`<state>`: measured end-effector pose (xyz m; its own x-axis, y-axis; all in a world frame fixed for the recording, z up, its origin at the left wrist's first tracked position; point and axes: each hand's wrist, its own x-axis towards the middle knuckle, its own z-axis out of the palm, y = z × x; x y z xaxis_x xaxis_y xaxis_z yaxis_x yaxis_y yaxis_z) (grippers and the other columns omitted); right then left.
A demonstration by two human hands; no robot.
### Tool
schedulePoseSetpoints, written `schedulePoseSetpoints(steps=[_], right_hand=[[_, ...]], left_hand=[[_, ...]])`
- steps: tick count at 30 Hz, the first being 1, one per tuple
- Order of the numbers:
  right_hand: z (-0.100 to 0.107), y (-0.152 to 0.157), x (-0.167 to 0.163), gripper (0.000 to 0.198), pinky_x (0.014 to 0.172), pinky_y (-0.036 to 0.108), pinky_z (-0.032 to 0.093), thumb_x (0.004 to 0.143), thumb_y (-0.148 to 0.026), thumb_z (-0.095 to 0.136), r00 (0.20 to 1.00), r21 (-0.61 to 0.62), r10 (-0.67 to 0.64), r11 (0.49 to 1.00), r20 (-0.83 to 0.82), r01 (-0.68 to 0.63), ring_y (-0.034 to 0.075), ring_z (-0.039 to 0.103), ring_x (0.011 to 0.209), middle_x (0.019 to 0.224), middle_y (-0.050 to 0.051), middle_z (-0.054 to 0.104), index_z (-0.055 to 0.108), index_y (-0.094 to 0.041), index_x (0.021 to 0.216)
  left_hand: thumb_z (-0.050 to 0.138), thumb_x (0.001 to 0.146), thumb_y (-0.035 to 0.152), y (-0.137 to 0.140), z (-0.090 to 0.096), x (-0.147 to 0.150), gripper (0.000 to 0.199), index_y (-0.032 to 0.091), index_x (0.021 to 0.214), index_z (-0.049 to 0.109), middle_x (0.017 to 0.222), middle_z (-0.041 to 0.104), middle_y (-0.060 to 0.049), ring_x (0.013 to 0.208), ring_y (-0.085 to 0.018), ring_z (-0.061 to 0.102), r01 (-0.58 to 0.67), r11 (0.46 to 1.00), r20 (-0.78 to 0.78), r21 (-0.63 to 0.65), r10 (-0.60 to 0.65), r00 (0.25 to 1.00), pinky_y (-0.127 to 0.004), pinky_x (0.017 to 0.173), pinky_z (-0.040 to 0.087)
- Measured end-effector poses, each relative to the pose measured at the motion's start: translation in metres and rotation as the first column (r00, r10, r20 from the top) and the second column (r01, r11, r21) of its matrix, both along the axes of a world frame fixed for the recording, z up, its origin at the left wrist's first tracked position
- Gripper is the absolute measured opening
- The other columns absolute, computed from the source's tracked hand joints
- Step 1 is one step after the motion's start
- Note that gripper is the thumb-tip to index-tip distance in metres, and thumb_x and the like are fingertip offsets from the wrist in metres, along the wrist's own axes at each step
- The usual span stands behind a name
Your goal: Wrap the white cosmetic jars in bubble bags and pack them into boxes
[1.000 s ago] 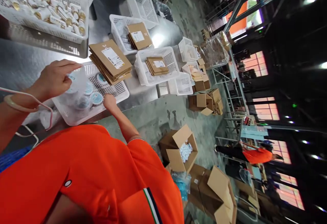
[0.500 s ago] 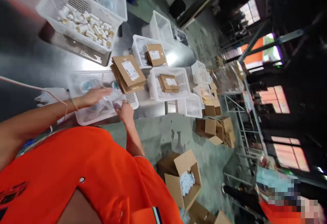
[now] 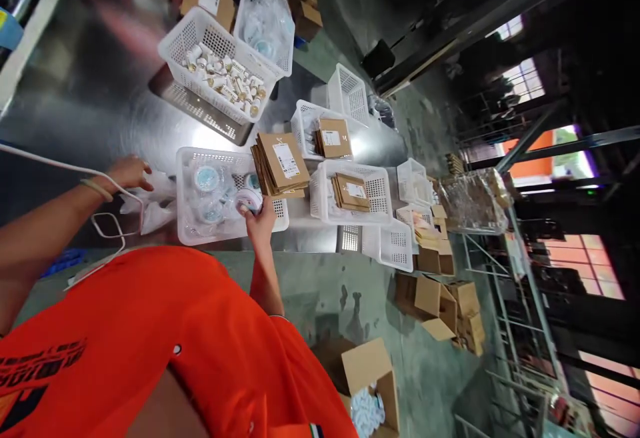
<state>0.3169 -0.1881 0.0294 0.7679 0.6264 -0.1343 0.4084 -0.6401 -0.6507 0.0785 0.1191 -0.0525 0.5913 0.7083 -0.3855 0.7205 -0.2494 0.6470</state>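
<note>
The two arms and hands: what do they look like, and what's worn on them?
The left hand is bare, with a thin, pale band round its wrist. The right hand is bare too; a short orange sleeve covers its upper arm.

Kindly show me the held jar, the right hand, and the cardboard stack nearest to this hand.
Jar [image 3: 249, 199]: head view, its visible middle.
Right hand [image 3: 261, 223]: head view, middle of the hand.
Cardboard stack [image 3: 286, 161]: head view, label on top.
</note>
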Motion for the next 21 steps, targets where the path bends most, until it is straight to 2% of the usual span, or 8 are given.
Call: schedulePoseSetpoints(steps=[3, 5, 7, 9, 12, 14, 19, 21], right_hand=[[-0.004, 0.018, -0.005, 0.032, 0.091, 0.035, 0.059, 0.081, -0.027, 0.08, 0.993, 0.147, 0.027, 0.989, -0.113, -0.011, 0.024, 0.069, 0.096, 0.102, 0.005, 0.073, 0.062, -0.023, 0.108], [-0.007, 0.029, -0.009, 0.034, 0.088, 0.033, 0.06, 0.078, -0.026, 0.081, 0.961, 0.309, 0.06, 0.951, -0.269, 0.027, 0.022, 0.068, 0.091, 0.098, 0.002, 0.072, 0.059, -0.024, 0.104], [-0.01, 0.042, -0.017, 0.034, 0.086, 0.031, 0.062, 0.077, -0.026, 0.081, 0.878, 0.433, 0.124, 0.896, -0.463, 0.102, 0.019, 0.068, 0.087, 0.094, -0.001, 0.07, 0.057, -0.025, 0.101], [-0.013, 0.057, -0.03, 0.032, 0.085, 0.029, 0.063, 0.078, -0.023, 0.079, 0.731, 0.475, 0.205, 0.861, -0.65, 0.181, 0.016, 0.068, 0.083, 0.09, -0.004, 0.068, 0.057, -0.025, 0.101], [-0.013, 0.086, -0.052, 0.027, 0.081, 0.026, 0.063, 0.083, -0.019, 0.074, 0.441, 0.46, 0.32, 0.849, -0.838, 0.258, 0.012, 0.068, 0.078, 0.088, -0.006, 0.069, 0.06, -0.025, 0.105], [-0.013, 0.102, -0.06, 0.018, 0.082, 0.028, 0.064, 0.09, -0.02, 0.072, 0.312, 0.443, 0.358, 0.854, -0.88, 0.272, 0.012, 0.069, 0.078, 0.089, -0.006, 0.07, 0.063, -0.023, 0.105], [-0.015, 0.109, -0.042, 0.018, 0.083, 0.034, 0.07, 0.092, -0.017, 0.076, 0.301, 0.307, 0.189, 0.856, -0.935, 0.416, 0.014, 0.07, 0.075, 0.084, -0.007, 0.072, 0.062, -0.023, 0.102], [-0.018, 0.101, -0.031, 0.019, 0.083, 0.034, 0.071, 0.093, -0.011, 0.071, 0.28, 0.253, 0.126, 0.839, -0.952, 0.481, 0.013, 0.07, 0.076, 0.086, -0.006, 0.072, 0.061, -0.022, 0.105]], left_hand=[[0.079, 0.074, 0.017, -0.009, -0.001, -0.005, 0.011, 0.016, 0.069, 0.069, 0.05, 0.055, 0.006, 0.052, -0.013, 0.045, -0.109, 0.979, 0.003, -0.173, 0.111, 0.994, -0.023, 0.054, 0.031], [0.077, 0.078, 0.018, -0.007, 0.01, -0.005, 0.012, 0.016, 0.073, 0.066, 0.057, 0.063, 0.003, 0.056, -0.013, 0.052, -0.201, 0.947, 0.084, -0.251, 0.228, 0.97, -0.022, 0.056, 0.037], [0.079, 0.076, 0.019, -0.002, 0.025, -0.004, 0.019, 0.017, 0.077, 0.06, 0.062, 0.066, 0.002, 0.059, -0.013, 0.058, -0.292, 0.908, 0.197, -0.3, 0.358, 0.913, -0.022, 0.06, 0.045], [0.087, 0.07, 0.023, -0.002, 0.039, 0.001, 0.032, 0.018, 0.081, 0.057, 0.067, 0.067, 0.001, 0.061, -0.013, 0.061, -0.352, 0.876, 0.316, -0.329, 0.453, 0.833, -0.024, 0.06, 0.048], [0.098, 0.057, 0.032, -0.023, 0.05, 0.018, 0.05, 0.018, 0.082, 0.057, 0.072, 0.067, 0.002, 0.061, -0.012, 0.06, -0.354, 0.862, 0.463, -0.362, 0.496, 0.735, -0.023, 0.057, 0.046], [0.101, 0.053, 0.035, -0.041, 0.052, 0.032, 0.053, 0.018, 0.081, 0.06, 0.071, 0.066, 0.001, 0.062, -0.011, 0.058, -0.318, 0.867, 0.513, -0.383, 0.487, 0.707, -0.023, 0.057, 0.046], [0.093, 0.06, 0.034, -0.053, 0.054, 0.044, 0.048, 0.02, 0.09, 0.059, 0.076, 0.072, -0.004, 0.072, -0.018, 0.068, -0.253, 0.817, 0.541, -0.518, 0.542, 0.643, -0.027, 0.066, 0.056], [0.087, 0.061, 0.036, -0.046, 0.056, 0.04, 0.042, 0.021, 0.086, 0.058, 0.082, 0.075, -0.007, 0.085, -0.023, 0.074, -0.164, 0.871, 0.573, -0.463, 0.436, 0.694, -0.033, 0.076, 0.061]])
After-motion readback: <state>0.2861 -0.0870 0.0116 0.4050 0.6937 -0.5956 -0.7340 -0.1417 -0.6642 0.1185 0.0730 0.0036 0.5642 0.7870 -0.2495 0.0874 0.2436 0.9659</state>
